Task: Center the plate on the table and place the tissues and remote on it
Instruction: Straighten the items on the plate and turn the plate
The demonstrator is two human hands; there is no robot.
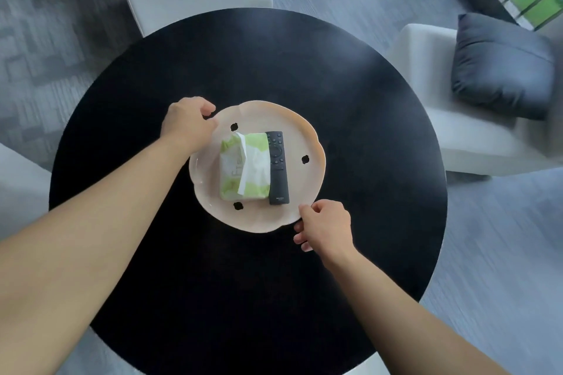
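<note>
Round and black, the table (350, 106) sits among pale chairs, and the plate (300, 143) lies near its middle. Tissues (243, 166) and remote (277, 167) already rest on it, touching side by side. My left hand (189, 120) pinches the far-left rim; my right hand (327, 227) is closed on the near-right rim. I judge this the final centring. Next comes a small, level slide so nothing shifts, then letting go.
</note>
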